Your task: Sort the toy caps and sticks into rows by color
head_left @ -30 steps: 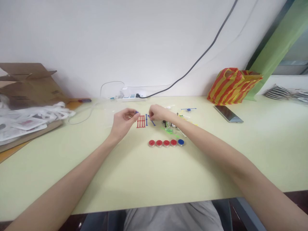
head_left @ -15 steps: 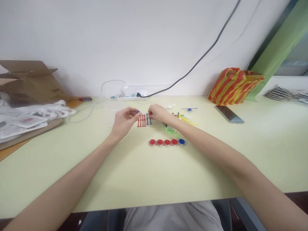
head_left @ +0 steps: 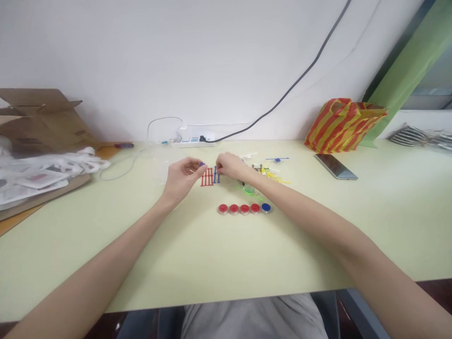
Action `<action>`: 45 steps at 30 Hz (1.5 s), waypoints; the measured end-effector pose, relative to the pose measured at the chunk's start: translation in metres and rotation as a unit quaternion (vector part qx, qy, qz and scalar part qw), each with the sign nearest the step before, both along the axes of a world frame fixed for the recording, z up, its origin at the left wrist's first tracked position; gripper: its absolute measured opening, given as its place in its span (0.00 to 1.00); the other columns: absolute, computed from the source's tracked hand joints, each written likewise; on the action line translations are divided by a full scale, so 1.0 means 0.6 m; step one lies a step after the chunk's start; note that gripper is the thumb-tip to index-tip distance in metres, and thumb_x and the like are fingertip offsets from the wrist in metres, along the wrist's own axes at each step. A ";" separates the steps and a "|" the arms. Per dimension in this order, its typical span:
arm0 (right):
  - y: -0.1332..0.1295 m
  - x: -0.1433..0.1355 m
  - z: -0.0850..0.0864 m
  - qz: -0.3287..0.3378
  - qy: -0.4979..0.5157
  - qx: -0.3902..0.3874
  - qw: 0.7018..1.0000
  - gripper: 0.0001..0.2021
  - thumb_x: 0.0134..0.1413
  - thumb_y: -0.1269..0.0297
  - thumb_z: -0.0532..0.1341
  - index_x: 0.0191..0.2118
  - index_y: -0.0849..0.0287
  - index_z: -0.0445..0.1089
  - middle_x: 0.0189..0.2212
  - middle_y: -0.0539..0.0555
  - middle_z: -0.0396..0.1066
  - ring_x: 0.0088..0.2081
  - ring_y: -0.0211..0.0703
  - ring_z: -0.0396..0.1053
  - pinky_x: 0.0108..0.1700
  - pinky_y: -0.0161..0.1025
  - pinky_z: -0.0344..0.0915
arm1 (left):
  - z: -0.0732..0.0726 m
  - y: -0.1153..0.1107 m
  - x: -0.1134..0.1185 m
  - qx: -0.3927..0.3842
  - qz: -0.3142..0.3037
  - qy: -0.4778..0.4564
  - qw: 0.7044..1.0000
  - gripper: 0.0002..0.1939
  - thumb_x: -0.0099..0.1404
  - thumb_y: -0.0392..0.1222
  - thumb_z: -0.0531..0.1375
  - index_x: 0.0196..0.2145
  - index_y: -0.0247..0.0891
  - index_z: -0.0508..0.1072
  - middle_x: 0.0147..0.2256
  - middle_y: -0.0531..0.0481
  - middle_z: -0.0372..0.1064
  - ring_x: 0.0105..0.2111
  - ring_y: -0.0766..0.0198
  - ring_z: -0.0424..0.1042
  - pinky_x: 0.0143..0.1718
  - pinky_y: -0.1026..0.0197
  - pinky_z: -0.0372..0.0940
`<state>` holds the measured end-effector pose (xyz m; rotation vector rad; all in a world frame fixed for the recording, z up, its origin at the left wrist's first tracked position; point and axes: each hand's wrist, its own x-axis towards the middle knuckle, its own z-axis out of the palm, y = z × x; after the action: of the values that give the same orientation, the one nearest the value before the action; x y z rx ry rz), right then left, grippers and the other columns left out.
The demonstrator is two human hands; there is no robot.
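Observation:
Several red arrow-shaped sticks [head_left: 207,177] lie side by side on the table, with a blue arrow stick [head_left: 215,175] just to their right. My right hand [head_left: 230,165] pinches a second blue arrow stick [head_left: 218,178] close beside that one; its upper end is hidden by my fingers. My left hand [head_left: 181,178] is at the left of the red sticks, thumb and fingers closed on a small blue piece [head_left: 202,164], mostly covered. Nearer me stands a row of small round pieces: several red discs [head_left: 233,208] and one blue disc [head_left: 266,207] at the right end.
Beyond my right forearm lie yellow sticks [head_left: 274,175], black sticks [head_left: 259,168], a green disc [head_left: 249,189] and a blue disc with a stick [head_left: 278,160]. A phone [head_left: 336,166], striped bag [head_left: 342,126], power strip [head_left: 193,141] and cardboard box [head_left: 45,120] surround the area.
My right hand has shifted slightly left, bringing its blue arrow stick closer to the other blue one. My left hand stays almost in place.

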<state>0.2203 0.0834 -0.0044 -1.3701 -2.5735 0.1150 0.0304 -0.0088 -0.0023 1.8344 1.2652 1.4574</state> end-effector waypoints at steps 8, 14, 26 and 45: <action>0.002 0.003 0.001 0.009 0.012 0.001 1.000 0.10 0.59 0.64 0.66 0.44 0.60 0.80 0.46 0.60 0.79 0.42 0.47 0.74 0.36 0.37 0.60 | -0.001 0.001 0.000 0.006 -0.001 0.008 1.000 0.15 0.60 0.51 0.70 0.37 0.37 0.79 0.34 0.46 0.77 0.30 0.62 0.73 0.33 0.60 0.70; 0.000 0.004 0.001 0.020 0.029 0.020 0.999 0.09 0.64 0.65 0.63 0.46 0.59 0.79 0.47 0.59 0.78 0.45 0.46 0.73 0.41 0.36 0.61 | -0.001 0.001 -0.001 0.000 -0.006 0.006 1.000 0.16 0.60 0.52 0.71 0.37 0.37 0.79 0.35 0.45 0.78 0.31 0.61 0.74 0.33 0.59 0.70; 0.004 -0.007 -0.020 0.049 0.046 0.015 0.998 0.09 0.62 0.66 0.64 0.45 0.59 0.80 0.45 0.58 0.79 0.43 0.44 0.73 0.42 0.35 0.62 | 0.000 -0.001 0.002 0.000 -0.005 0.016 1.000 0.16 0.59 0.53 0.70 0.37 0.38 0.79 0.34 0.46 0.78 0.32 0.61 0.75 0.33 0.59 0.70; 0.009 -0.006 -0.014 0.077 0.038 -0.003 0.996 0.09 0.58 0.69 0.65 0.43 0.60 0.82 0.42 0.57 0.81 0.40 0.42 0.74 0.41 0.34 0.62 | -0.003 0.000 0.000 0.006 -0.007 0.020 1.000 0.15 0.60 0.53 0.70 0.37 0.38 0.79 0.35 0.46 0.77 0.33 0.60 0.75 0.34 0.59 0.71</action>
<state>0.2164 0.0886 -0.0126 -1.1446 -2.6134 0.1955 0.0301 -0.0088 -0.0040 1.8857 1.2627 1.4307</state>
